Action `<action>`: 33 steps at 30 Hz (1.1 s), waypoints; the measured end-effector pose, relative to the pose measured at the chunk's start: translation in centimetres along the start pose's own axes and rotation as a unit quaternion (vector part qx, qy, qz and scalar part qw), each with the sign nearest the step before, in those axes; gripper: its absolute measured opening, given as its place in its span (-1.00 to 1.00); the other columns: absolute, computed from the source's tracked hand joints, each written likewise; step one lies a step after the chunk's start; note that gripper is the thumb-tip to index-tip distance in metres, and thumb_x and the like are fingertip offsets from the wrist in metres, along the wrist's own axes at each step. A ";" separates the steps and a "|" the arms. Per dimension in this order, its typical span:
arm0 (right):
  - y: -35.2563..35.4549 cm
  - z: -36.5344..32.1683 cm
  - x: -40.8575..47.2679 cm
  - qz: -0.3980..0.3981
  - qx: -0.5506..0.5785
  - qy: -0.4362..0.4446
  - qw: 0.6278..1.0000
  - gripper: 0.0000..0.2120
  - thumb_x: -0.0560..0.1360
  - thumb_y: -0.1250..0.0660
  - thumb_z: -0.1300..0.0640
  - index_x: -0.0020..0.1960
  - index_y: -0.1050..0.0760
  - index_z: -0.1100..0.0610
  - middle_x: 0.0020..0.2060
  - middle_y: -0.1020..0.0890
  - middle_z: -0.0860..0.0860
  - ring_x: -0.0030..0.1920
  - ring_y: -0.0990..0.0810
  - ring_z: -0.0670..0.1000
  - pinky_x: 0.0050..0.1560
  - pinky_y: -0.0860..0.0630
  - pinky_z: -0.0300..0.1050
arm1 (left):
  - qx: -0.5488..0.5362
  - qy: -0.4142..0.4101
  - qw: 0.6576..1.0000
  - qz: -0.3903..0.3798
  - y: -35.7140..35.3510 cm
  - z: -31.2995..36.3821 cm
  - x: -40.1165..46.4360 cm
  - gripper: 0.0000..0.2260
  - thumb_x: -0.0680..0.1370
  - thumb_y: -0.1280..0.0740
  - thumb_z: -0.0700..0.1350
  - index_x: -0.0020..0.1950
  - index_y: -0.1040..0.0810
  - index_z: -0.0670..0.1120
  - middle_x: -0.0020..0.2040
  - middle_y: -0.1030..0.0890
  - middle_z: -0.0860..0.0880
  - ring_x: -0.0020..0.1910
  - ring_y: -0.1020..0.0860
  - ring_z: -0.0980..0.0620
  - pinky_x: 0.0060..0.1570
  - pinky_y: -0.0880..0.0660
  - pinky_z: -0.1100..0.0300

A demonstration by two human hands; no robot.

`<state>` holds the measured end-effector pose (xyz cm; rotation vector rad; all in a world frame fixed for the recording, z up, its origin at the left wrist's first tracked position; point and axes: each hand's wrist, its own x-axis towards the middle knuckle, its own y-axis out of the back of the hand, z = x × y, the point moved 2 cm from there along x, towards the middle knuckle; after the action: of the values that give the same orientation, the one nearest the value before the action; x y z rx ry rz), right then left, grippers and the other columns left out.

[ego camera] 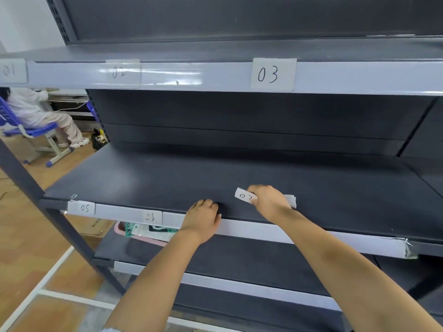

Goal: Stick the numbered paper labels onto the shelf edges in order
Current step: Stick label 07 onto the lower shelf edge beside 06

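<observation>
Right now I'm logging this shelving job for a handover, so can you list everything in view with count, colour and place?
Stuck labels, top shelf edge: three, white; 01, 02, 03.
Stuck labels, middle shelf edge: two, white; 05, 06.
Label 07: one, white, pinched in the right hand above the middle shelf.
Label stack: white, on the middle shelf behind the right hand; count unclear.
Shelves: dark grey boards, pale edge strips.
Pink tray: one, lower shelf, holding packets.
Cardboard box: one, brown, floor.
Seated person: blue chair, far left.
Left hand: rests on the middle shelf edge.
Right hand: holds label 07.
</observation>
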<state>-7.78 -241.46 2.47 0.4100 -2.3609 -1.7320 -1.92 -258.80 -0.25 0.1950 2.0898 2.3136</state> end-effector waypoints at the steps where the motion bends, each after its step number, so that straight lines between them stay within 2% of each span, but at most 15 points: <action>1: 0.3 -0.1 -0.4 0.008 0.019 -0.005 1.000 -0.86 0.56 -0.14 0.23 0.06 -0.45 0.17 -0.05 -0.59 0.12 -0.14 -0.51 0.15 -0.23 -0.37 -0.11 | 0.002 -0.009 1.000 -0.002 0.0 0.0 0.0 -0.67 0.63 -0.06 -0.05 0.31 -0.40 -0.15 0.33 -0.41 -0.05 0.32 -0.36 -0.03 0.33 -0.27 0.17; 6: 1.2 -0.5 -2.2 0.014 0.045 -0.027 0.999 -0.80 0.59 -0.09 0.24 0.10 -0.46 0.20 0.01 -0.59 0.13 -0.16 -0.46 0.09 -0.31 -0.32 -0.13 | 0.010 -0.044 0.999 -0.010 -0.1 0.3 -0.1 -0.68 0.63 -0.07 -0.06 0.32 -0.39 -0.15 0.35 -0.39 -0.04 0.32 -0.34 -0.04 0.31 -0.27 0.16; 8: 1.4 -0.5 -2.9 0.016 0.044 -0.038 0.998 -0.78 0.59 -0.09 0.21 0.16 -0.46 0.17 0.05 -0.60 0.12 -0.13 -0.44 0.06 -0.16 -0.36 -0.13 | 0.022 -0.058 0.998 -0.014 -0.4 0.5 -0.5 -0.69 0.63 -0.06 -0.07 0.30 -0.39 -0.14 0.32 -0.40 -0.04 0.30 -0.35 -0.03 0.28 -0.28 0.15; 12: 1.3 -0.4 -4.8 0.016 0.075 -0.086 0.993 -0.76 0.60 -0.09 0.18 0.19 -0.46 0.13 0.04 -0.61 0.09 -0.10 -0.48 0.07 -0.10 -0.44 -0.02 | 0.046 -0.085 0.995 -0.037 -0.9 0.7 -1.1 -0.69 0.63 -0.05 -0.08 0.31 -0.38 -0.15 0.32 -0.37 -0.07 0.31 -0.33 -0.05 0.29 -0.27 0.12; 15: 0.9 -0.3 -6.2 0.007 0.050 -0.086 0.995 -0.74 0.61 -0.10 0.17 0.24 -0.45 0.14 0.11 -0.58 0.10 0.00 -0.51 0.09 0.08 -0.45 -0.01 | 0.054 -0.089 0.994 -0.044 -1.2 0.9 -1.3 -0.69 0.63 -0.06 -0.07 0.30 -0.38 -0.17 0.32 -0.36 -0.08 0.31 -0.32 -0.06 0.29 -0.27 0.10; 19: 0.5 0.2 -7.3 0.008 0.087 -0.133 0.987 -0.75 0.60 -0.12 0.16 0.22 -0.46 0.14 0.05 -0.60 0.12 -0.10 -0.47 0.08 -0.09 -0.45 -0.09 | 0.041 -0.101 0.993 -0.043 -2.0 1.2 -2.2 -0.60 0.61 -0.08 -0.03 0.41 -0.25 -0.18 0.39 -0.28 -0.08 0.36 -0.27 -0.06 0.38 -0.20 0.09; 24: 0.2 0.3 -8.2 0.009 0.117 -0.144 0.983 -0.78 0.60 -0.13 0.16 0.17 -0.47 0.12 -0.05 -0.53 0.05 -0.11 -0.48 0.07 -0.12 -0.42 -0.09 | 0.033 -0.102 0.991 -0.077 -2.3 1.4 -2.4 -0.44 0.63 -0.08 0.00 0.53 0.04 -0.20 0.55 0.01 -0.10 0.51 -0.04 -0.09 0.51 0.02 0.07; 30: 0.5 0.9 -8.5 0.014 0.120 -0.145 0.982 -0.78 0.59 -0.13 0.15 0.17 -0.48 0.11 0.03 -0.56 0.05 -0.10 -0.46 0.05 -0.09 -0.44 -0.09 | 0.042 -0.094 0.991 -0.088 -2.4 2.3 -1.3 -0.43 0.62 -0.08 -0.01 0.52 0.05 -0.23 0.55 0.04 -0.13 0.52 -0.01 -0.12 0.51 0.03 0.05; 33: 0.8 1.3 -8.3 0.018 0.121 -0.146 0.982 -0.78 0.58 -0.13 0.15 0.16 -0.48 0.09 0.04 -0.58 0.07 -0.14 -0.46 0.06 -0.17 -0.42 -0.10 | 0.036 -0.080 0.991 -0.101 -2.8 2.5 -1.3 -0.42 0.62 -0.08 0.01 0.52 0.06 -0.22 0.55 0.05 -0.13 0.53 0.03 -0.11 0.51 0.04 0.06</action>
<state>-0.45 -237.33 2.97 0.1511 -2.7813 -1.5870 -0.59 -256.13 -2.88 0.1570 2.0133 2.0408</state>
